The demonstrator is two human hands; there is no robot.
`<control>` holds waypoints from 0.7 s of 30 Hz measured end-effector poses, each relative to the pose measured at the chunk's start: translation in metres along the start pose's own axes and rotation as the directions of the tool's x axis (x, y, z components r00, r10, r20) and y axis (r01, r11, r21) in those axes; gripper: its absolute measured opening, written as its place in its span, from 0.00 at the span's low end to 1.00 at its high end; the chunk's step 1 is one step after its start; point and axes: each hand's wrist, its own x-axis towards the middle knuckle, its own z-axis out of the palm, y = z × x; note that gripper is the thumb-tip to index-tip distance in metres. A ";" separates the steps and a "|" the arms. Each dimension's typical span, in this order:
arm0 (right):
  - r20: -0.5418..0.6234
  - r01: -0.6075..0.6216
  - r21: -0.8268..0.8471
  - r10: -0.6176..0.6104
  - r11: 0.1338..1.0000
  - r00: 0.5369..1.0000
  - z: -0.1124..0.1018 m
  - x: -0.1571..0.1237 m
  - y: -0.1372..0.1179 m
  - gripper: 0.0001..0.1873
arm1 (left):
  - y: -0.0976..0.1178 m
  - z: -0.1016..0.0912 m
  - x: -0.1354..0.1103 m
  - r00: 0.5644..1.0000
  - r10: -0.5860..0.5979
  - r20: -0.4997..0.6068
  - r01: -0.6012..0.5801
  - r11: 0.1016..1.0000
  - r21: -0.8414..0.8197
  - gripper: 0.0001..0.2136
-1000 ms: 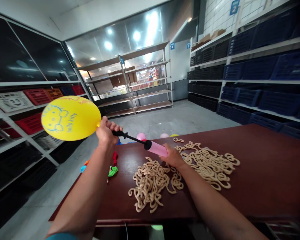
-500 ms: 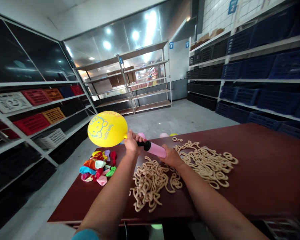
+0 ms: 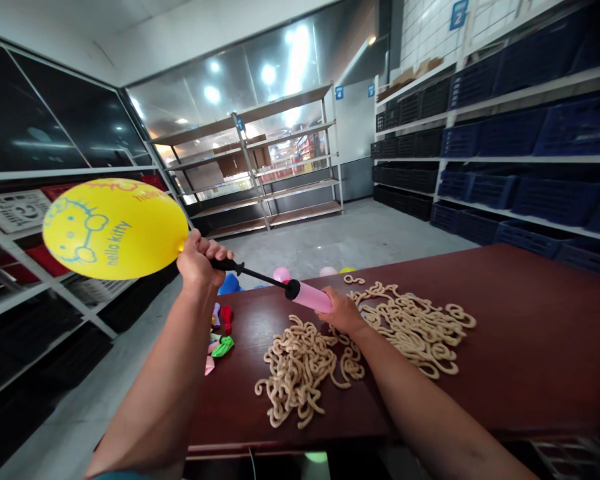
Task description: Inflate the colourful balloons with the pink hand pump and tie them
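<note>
My left hand (image 3: 200, 259) is closed round the black handle end of a balloon pump (image 3: 311, 297) and the neck of a yellow balloon (image 3: 115, 230). The balloon is inflated, printed with a cat face and "hello kitty", and points out to the left. Wrapped round the pink barrel of the pump is my right hand (image 3: 344, 312). The black rod between barrel and handle is drawn far out. Below the pump lies a pile of beige curly strands (image 3: 300, 367) on the table. My left forearm partly hides the flat, uninflated balloons (image 3: 223, 347).
A second heap of beige strands (image 3: 420, 327) spreads over the dark red table (image 3: 530, 320). Inflated balloons, one of them blue (image 3: 230, 285), show beyond the far edge. Shelves of blue crates (image 3: 560, 200) stand right, more shelves left, and a rack (image 3: 300, 217) at the back.
My left hand has moved left and slightly up, drawing the pump's rod out of the barrel. The yellow balloon went with it and looks larger. My right hand has stayed in place.
</note>
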 end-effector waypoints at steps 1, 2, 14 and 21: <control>0.017 -0.010 0.005 0.010 1.000 1.000 0.000 0.000 0.000 0.18 | -0.002 0.001 0.001 1.000 0.001 -0.003 -0.001 1.000 0.000 0.20; 0.034 -0.021 0.008 0.020 1.000 0.999 -0.001 -0.001 0.000 0.17 | -0.006 0.001 0.000 1.000 -0.004 -0.008 0.004 1.000 -0.002 0.20; 0.130 -0.030 -0.003 0.030 1.000 0.991 0.000 -0.005 -0.004 0.16 | -0.115 0.003 -0.042 0.982 -0.180 -0.052 0.179 0.983 -0.027 0.20; 0.079 -0.008 -0.060 0.013 0.998 0.997 -0.006 -0.002 -0.007 0.18 | -0.072 -0.006 -0.022 0.987 -0.150 -0.051 0.148 0.988 -0.034 0.20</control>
